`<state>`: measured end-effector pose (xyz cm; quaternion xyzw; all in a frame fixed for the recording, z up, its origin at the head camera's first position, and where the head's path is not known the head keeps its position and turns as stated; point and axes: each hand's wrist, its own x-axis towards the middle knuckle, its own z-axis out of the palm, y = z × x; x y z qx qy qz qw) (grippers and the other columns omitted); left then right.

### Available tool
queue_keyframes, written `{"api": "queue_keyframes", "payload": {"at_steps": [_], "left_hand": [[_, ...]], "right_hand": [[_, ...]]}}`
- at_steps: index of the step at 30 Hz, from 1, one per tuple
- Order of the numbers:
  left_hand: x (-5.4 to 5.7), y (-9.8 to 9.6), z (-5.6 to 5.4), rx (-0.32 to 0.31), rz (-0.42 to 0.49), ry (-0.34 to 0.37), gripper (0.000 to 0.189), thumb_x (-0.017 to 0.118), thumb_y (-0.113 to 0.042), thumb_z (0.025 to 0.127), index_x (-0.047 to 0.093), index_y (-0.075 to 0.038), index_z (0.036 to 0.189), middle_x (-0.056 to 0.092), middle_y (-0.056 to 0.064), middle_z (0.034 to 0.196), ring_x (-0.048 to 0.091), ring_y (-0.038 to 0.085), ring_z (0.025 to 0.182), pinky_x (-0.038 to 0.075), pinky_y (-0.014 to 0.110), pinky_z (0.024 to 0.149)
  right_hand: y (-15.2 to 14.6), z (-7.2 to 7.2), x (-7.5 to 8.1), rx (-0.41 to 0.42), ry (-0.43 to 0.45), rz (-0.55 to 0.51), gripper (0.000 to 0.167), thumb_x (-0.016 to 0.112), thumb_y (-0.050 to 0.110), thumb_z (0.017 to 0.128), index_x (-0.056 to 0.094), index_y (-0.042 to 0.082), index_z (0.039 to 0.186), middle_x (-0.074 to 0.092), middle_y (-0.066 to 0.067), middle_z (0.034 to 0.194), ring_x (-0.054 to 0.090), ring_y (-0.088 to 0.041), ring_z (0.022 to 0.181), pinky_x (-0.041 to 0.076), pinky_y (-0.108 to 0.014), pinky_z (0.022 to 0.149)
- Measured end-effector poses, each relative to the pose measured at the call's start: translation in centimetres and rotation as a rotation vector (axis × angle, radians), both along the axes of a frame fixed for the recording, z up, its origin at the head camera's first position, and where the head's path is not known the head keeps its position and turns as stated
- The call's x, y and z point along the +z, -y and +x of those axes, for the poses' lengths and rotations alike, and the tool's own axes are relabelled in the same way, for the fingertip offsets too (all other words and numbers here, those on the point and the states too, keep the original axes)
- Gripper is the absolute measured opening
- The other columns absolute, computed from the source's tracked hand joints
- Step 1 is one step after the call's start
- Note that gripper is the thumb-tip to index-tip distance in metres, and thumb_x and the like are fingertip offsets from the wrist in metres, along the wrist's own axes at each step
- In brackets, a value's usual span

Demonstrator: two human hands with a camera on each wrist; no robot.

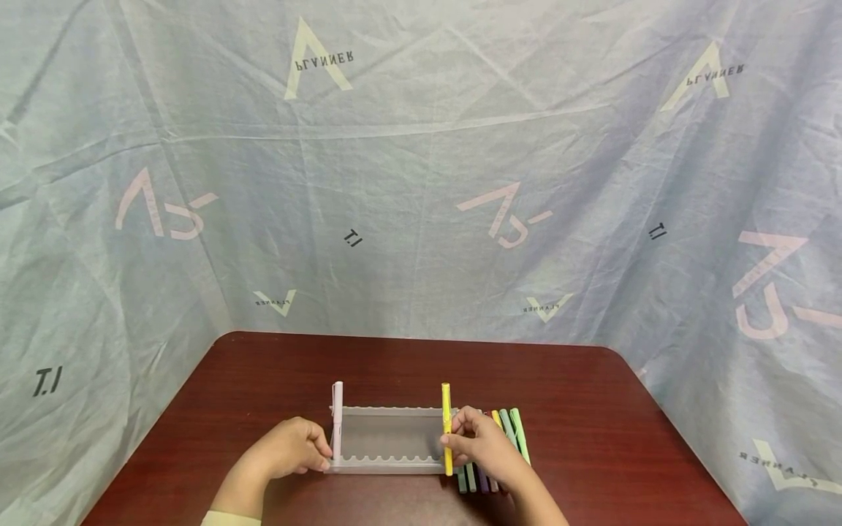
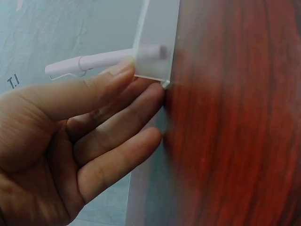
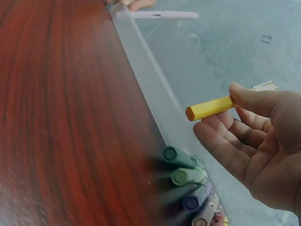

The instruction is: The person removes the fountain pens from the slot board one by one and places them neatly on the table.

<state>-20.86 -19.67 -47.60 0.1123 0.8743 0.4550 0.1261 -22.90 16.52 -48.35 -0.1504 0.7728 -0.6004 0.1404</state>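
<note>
A clear plastic pen rack (image 1: 388, 467) with scalloped edges lies on the table. At its left end stands a pale pink pen (image 1: 338, 403), whose lower end shows through the rack wall in the left wrist view. My left hand (image 1: 289, 447) grips the rack's near left corner, thumb (image 2: 123, 68) on the wall and fingers close against the end. Over the rack's right end, my right hand (image 1: 485, 447) pinches a yellow pen (image 1: 446, 403) between thumb and fingers. The right wrist view shows the pen's blunt yellow end (image 3: 202, 109) pointing out from the fingers.
Several coloured pens, among them a light green pen (image 1: 519, 432), lie side by side just right of the rack, partly hidden by the right hand. The dark red wooden table (image 1: 276, 372) has rounded far corners. A grey printed cloth (image 1: 408, 277) hangs behind and beside it.
</note>
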Motion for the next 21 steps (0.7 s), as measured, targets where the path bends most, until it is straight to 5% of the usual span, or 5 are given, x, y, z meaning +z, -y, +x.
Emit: {"api": "queue_keyframes", "payload": {"at_steps": [21], "left_hand": [[0.1,0.0,0.1,-0.001,0.004,-0.002,0.014,0.080,-0.005,0.070,0.069,-0.003,0.078,0.067,0.003,0.075,0.059,0.017,0.066,0.051,0.035,0.058]], "right_hand": [[-5.1,-1.0,1.6,-0.142,0.006,0.045,0.029,0.066,0.017,0.094,0.049,-0.004,0.104,0.056,-0.010,0.083,0.063,-0.025,0.074,0.059,-0.047,0.068]]}}
